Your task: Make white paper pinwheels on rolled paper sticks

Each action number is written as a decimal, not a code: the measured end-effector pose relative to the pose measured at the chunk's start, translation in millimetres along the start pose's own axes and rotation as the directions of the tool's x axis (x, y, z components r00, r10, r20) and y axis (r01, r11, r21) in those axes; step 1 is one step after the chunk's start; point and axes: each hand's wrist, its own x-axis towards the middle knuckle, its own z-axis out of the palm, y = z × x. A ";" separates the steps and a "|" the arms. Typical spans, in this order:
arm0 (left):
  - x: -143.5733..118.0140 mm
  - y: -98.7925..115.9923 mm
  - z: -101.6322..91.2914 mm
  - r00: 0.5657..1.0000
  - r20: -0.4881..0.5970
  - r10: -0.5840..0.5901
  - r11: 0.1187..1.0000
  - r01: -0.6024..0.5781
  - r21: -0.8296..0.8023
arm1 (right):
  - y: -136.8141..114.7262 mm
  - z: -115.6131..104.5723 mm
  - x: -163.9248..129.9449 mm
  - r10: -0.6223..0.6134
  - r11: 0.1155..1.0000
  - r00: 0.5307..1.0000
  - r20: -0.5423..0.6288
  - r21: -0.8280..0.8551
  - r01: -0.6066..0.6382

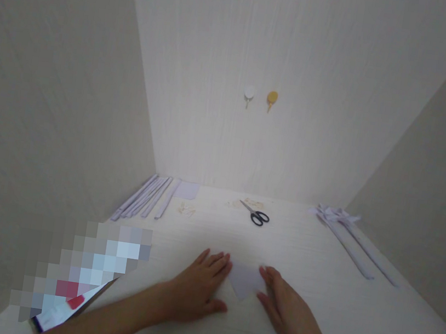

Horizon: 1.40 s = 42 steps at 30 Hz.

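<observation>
Both hands lay flat on the pale counter (pixel 351 318), pressing a small folded piece of lilac paper (pixel 243 281) between them. The left hand (pixel 200 285) rested on the paper's left edge, its fingers (pixel 216 261) stretched out and gripping nothing. The right hand (pixel 286 306) touched the right edge, its fingers likewise spread flat and open. Farther back, black-handled scissors (pixel 256 215) lay near the rear wall. A row of folded lilac paper strips (pixel 146 198) sat at the back left beside a lilac sheet (pixel 186 190), and two long strips with bow-like ends (pixel 351 240) lay at the right. Two round hooks (pixel 260 98), one white and one yellow, were fixed to the rear wall.
</observation>
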 end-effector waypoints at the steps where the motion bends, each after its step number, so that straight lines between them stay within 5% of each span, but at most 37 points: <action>1: -4.0 3.7 0.0 1.000 -0.004 0.002 1.000 -0.002 -0.008 | -1.2 0.9 5.2 0.002 1.000 1.000 0.000 -0.020 -0.002; 8: -24.7 37.1 -18.1 0.978 0.063 0.201 0.967 -0.188 -0.171 | -8.8 15.3 40.8 -0.127 0.988 0.989 0.069 -0.075 0.132; 14: -24.1 39.5 -35.0 0.938 0.107 0.329 0.913 -0.287 -0.289 | -10.8 6.6 45.2 -0.349 0.937 0.913 0.212 0.089 0.338; 21: -23.2 24.9 -13.2 0.990 0.021 0.139 0.969 -0.132 -0.211 | -9.4 0.2 43.5 -0.392 0.911 0.892 0.225 0.234 0.341; 29: -22.2 18.5 -4.5 0.990 0.017 0.140 0.976 -0.135 -0.172 | -2.4 2.5 37.7 -0.415 0.892 0.897 0.149 0.263 0.369; 42: -23.1 15.4 -5.3 0.994 0.039 0.101 0.982 -0.093 -0.162 | -7.0 -28.2 26.8 -0.668 0.730 0.741 0.075 -0.127 0.671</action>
